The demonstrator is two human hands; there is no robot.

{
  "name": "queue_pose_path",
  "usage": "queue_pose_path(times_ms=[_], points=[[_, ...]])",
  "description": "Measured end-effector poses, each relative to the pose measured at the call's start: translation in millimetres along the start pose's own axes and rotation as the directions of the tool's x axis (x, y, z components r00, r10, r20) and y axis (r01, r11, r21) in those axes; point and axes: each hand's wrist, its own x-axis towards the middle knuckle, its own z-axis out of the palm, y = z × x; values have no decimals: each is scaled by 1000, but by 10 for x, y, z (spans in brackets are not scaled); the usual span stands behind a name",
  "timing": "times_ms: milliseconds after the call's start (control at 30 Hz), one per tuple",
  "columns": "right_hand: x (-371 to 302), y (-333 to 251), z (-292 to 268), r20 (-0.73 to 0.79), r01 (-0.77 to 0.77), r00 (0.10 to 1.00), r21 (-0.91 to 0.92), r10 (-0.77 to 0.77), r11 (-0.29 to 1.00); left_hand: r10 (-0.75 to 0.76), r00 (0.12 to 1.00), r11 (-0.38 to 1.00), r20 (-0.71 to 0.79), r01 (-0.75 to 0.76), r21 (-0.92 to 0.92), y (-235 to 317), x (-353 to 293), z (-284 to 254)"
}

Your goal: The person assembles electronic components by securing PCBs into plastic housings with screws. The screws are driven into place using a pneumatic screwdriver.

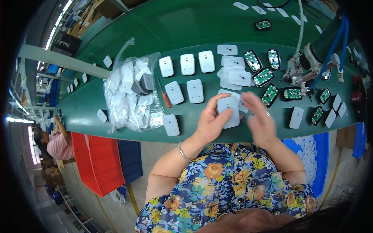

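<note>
My left hand (210, 122) is closed around a rounded white plastic case (228, 105), its thumb lying across the face. Just to the right, my right hand (261, 120) is blurred by motion; its fingers look stretched out and nothing shows in them. Beyond the hands lies an overlapping pile of flat white covers (237, 77). Black housings with green circuit boards (263, 77) are spread to the right of that pile. Several closed white cases (195, 91) stand in loose rows on the left.
A clear plastic bag (134, 97) full of white parts lies at left, beside a red-handled screwdriver (166, 100). A metal fixture (303, 70) with blue hoses stands at right. Below the green table (233, 136) are a red bin (101, 163) and a blue bin (322, 167). Far left, a person (59, 145) sits.
</note>
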Motion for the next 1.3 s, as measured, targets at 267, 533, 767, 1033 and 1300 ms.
queue_pose_path(times_ms=[267, 533, 767, 1033, 1300], points=[[929, -1074, -1570, -402, 422, 825, -31, -398, 906, -51, 997, 993, 50, 45, 113, -68, -60, -104], [1502, -1010, -1240, 60, 157, 959, 701, -277, 696, -205, 979, 978, 17, 206, -34, -42, 3, -47], [2142, -637, -1633, 641, -202, 466, 748, -610, 632, -212, 977, 977, 9, 213, -24, -64, 46, -93], [1953, -1200, -569, 613, -159, 480, 765, -628, 625, -245, 970, 969, 11, 244, 23, -49, 102, -11], [1890, -1216, -557, 560, -127, 535, 794, -633, 595, -314, 948, 949, 57, 315, -10, 46, 135, 58]])
